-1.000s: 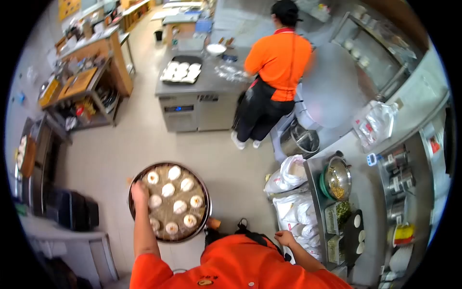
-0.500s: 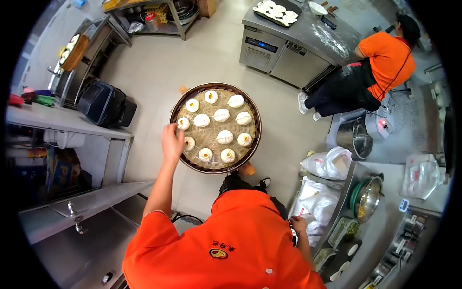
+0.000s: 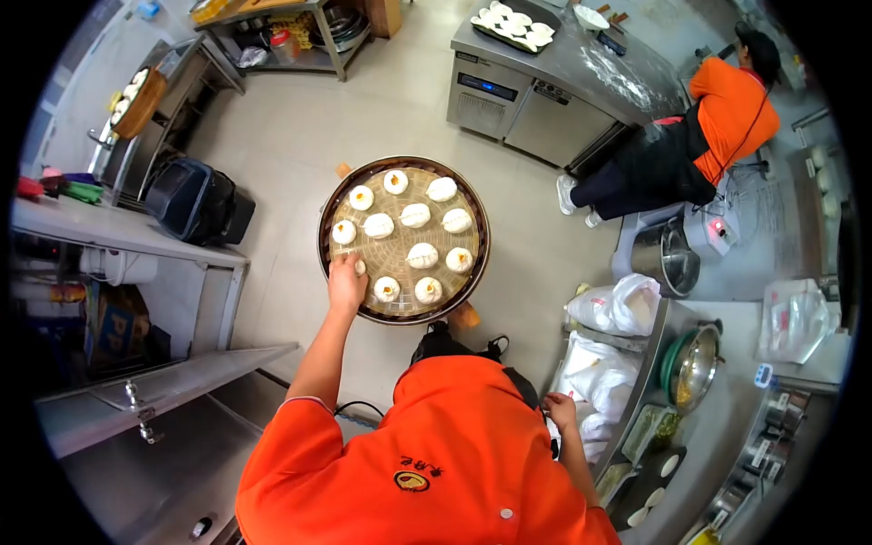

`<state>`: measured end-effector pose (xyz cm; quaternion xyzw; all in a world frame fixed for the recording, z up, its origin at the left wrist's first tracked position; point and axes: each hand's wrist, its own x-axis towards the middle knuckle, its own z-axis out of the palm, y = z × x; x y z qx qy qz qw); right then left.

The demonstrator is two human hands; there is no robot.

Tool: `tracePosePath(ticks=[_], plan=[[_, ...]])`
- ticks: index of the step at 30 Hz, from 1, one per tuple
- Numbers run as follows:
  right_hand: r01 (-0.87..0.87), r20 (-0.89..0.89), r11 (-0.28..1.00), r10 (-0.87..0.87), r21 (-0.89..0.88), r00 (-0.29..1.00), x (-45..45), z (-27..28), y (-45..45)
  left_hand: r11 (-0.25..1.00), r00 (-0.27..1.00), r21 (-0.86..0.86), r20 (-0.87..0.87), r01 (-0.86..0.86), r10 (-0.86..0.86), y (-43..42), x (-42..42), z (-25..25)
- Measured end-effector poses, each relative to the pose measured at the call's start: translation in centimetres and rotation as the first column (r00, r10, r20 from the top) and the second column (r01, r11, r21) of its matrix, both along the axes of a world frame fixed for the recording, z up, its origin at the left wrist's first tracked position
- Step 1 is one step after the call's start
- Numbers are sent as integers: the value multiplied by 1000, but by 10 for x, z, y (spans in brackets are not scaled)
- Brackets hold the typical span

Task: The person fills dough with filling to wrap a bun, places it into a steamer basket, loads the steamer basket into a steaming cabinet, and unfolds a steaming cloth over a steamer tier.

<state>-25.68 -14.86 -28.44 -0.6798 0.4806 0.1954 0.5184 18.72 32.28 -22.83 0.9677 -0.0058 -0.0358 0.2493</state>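
Observation:
My left hand [image 3: 347, 283] is at the lower left of a large round steamer tray [image 3: 404, 319], its thumb and fingers closed round a small white bun [image 3: 361, 267] that is partly hidden. Several other pleated buns lie spaced out on the woven mat, among them one with an orange top [image 3: 344, 232] just above the hand and another [image 3: 387, 289] to its right. My right hand [image 3: 560, 411] is low beside my dark apron, fingers curled together; what they hold, if anything, is too small to tell.
A co-worker [image 3: 734, 113] in orange stands at the upper right by a steel counter [image 3: 581, 68] with a tray of white dough pieces [image 3: 516, 25]. A black bin [image 3: 195, 200] stands left. White bags [image 3: 618, 307] and a metal bowl [image 3: 698, 368] are at the right.
The view has swung round and down since the first frame. My left hand has shifted down and right, from beside one bun to the bun below it. The co-worker's arm has moved upward.

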Motion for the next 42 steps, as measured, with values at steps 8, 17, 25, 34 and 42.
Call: tracePosePath(ticks=[8,17,25,34,42], plan=[[-32,-67,999,31,-17,997,-30,1,12,998,999,54,11,-41,41,-11,-12,19],[36,-40,999,-36,11,999,-30,13,20,979,946,196,305,53,-112,-27,-26,30],[-23,-75,999,21,-23,997,-20,7,17,869,883,179,-6,462,-469,-56,-50,-4],[-123,-130,991,114,-61,985,-37,-4,9,934,935,43,-11,355,-354,-53,-61,4],[26,-51,999,-24,40,998,-23,2,5,980,970,5,139,198,-197,-44,-30,55]])
